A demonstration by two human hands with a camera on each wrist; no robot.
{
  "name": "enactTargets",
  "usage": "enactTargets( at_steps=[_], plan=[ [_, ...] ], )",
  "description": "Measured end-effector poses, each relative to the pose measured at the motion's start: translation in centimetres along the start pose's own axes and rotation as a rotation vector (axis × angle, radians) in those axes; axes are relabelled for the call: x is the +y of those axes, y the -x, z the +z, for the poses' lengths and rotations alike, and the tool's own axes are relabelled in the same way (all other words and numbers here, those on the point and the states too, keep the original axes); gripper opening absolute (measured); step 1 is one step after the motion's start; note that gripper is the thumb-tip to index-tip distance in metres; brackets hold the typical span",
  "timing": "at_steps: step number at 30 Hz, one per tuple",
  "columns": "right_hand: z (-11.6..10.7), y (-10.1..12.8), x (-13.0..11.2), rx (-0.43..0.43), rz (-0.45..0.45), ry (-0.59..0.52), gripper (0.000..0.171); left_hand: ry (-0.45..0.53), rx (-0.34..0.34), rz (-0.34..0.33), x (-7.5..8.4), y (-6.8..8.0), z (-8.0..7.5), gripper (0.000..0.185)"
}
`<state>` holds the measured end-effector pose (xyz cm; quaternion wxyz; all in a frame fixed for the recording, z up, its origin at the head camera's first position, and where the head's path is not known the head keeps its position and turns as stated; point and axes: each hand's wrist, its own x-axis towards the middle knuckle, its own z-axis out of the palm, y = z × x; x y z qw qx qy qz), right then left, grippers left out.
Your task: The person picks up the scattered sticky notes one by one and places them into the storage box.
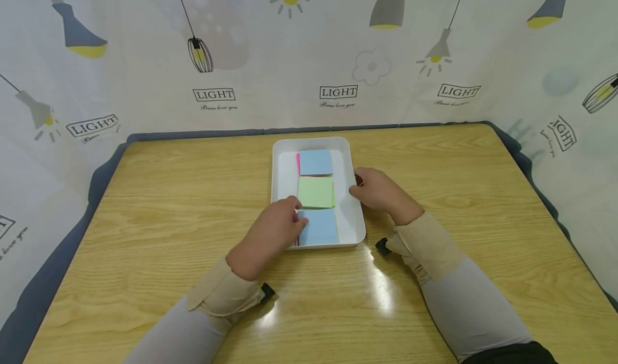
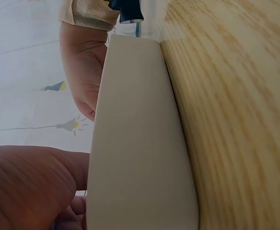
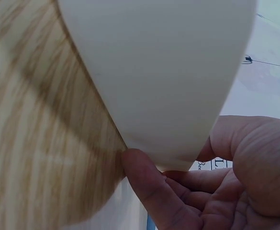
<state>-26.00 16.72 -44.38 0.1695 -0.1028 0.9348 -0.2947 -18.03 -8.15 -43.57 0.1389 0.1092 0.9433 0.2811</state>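
Bare wood grain runs wide on the table [image 1: 169, 203] to my left, glossy and pale, with open room out to its rounded edge, where a dark grey border meets the printed cloth backdrop [image 1: 145, 85]. My left hand [image 1: 272, 232] lies over the near left corner of the white tray [image 1: 282, 165], fingers curled down over the rim and onto the near blue pad [image 1: 321, 225]; whether they actually pinch the pad or the rim I cannot tell. From the left wrist, the tray's outer wall [image 2: 140, 143] is smooth, matte white plastic with softly rounded corners, sitting flat on the wood.

Inside the tray three square pads of sticky notes lie in a row from near to far: the blue one by my left fingers, a green pad [image 1: 316, 192] in the middle, and a far blue pad [image 1: 316, 162] with a pink edge showing at its left side.

My right hand [image 1: 379, 190] holds the tray's right wall about midway along; the right wrist view shows the thumb [image 3: 149, 187] pressed against the outer wall and the fingers curled round beneath. Right of that hand, the table stretches open to its far corner.
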Motion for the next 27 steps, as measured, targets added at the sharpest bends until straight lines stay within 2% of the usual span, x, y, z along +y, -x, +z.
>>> enactTargets(
  at_steps=[10,15,19,23,27],
  plan=[
    [0.0,0.0,0.1,-0.009,0.009,-0.011,0.029,0.02,0.024,-0.004,0.2,0.0,0.1,0.03],
    [-0.1,0.1,0.2,-0.008,0.013,0.003,0.023,0.068,0.059,-0.005,0.3,0.1,-0.5,0.032],
    [-0.2,0.4,0.2,-0.021,0.014,0.04,0.018,0.069,0.073,0.009,0.2,0.2,-1.2,0.035],
    [-0.7,1.1,0.1,-0.028,0.019,0.065,0.033,0.093,0.115,0.014,-0.1,0.5,-2.3,0.037],
    [-1.7,2.2,0.0,-0.014,0.019,0.068,0.053,0.113,0.221,0.024,-0.7,0.7,-3.6,0.038]
  ],
)
